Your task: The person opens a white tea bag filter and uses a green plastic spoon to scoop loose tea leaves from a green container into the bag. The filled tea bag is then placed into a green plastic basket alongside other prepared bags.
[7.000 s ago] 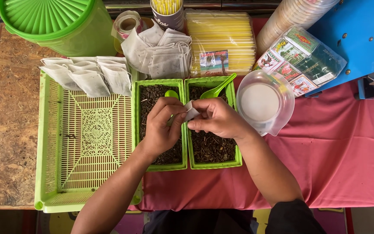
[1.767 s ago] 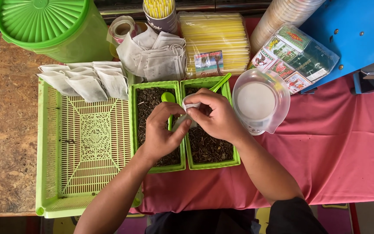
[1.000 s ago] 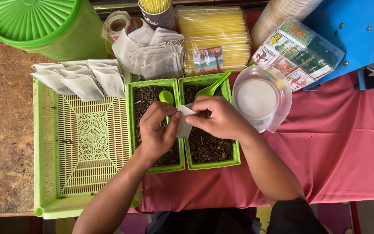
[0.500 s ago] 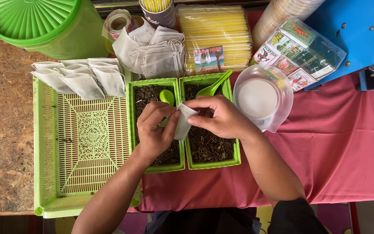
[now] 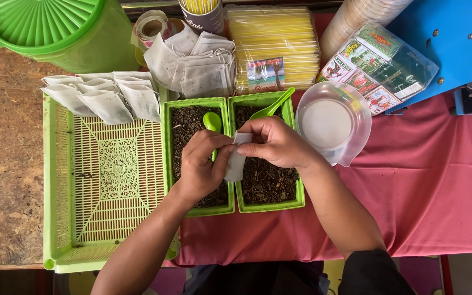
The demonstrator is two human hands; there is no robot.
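Both my hands hold one small white filter bag [image 5: 236, 159] over two green trays of dark dried leaves [image 5: 262, 183]. My left hand [image 5: 202, 166] grips the bag's lower side with thumb and fingers. Pinching its top edge from the right is my right hand [image 5: 276, 144]. A green spoon [image 5: 212, 121] stands in the left leaf tray [image 5: 186, 124], and a second green spoon [image 5: 273, 105] lies in the right one. Filled white bags [image 5: 103, 96] lie in a row at the far end of the large green slatted tray [image 5: 105, 180].
A pile of loose white bags [image 5: 195, 64] lies behind the leaf trays. A clear plastic container with white contents [image 5: 331, 123] sits to the right on the pink cloth [image 5: 432, 191]. A green lidded tub [image 5: 55, 27], yellow straw packs [image 5: 273, 46], stacked cups [image 5: 356, 16] and a blue machine [image 5: 454, 38] line the back.
The bag has turned from a small pinched shape to hanging lengthwise between my hands. My hands stay over the trays, shifted slightly lower.
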